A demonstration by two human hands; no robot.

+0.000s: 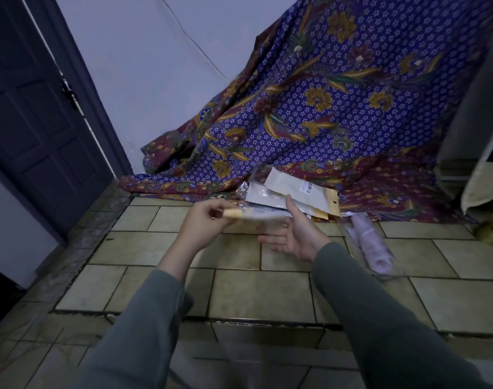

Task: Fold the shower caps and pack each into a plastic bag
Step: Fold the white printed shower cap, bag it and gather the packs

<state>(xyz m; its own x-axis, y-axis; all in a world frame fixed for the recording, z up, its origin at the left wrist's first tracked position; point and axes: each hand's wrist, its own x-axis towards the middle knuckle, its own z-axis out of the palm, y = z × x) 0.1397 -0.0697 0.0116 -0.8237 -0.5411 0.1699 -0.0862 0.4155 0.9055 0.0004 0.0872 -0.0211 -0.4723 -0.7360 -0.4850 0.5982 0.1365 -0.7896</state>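
My left hand (209, 220) pinches the yellow-edged end of a flat plastic bag (256, 214), held level above the tiled floor. My right hand (293, 234) lies palm up under the bag's other end, fingers straight, thumb raised beside it. Just beyond the hands a heap of plastic bags (296, 192), white and yellow with a barcode label, rests at the edge of the patterned cloth. A pale pink rolled shower cap in clear plastic (368, 242) lies on the floor to the right, blurred.
A blue and maroon batik cloth (324, 108) drapes down the far wall onto the tiled floor (239, 290). A dark door (35, 116) stands at the left. A grey piece of furniture (475, 136) and a yellow-green crumpled object (492, 234) sit at the right.
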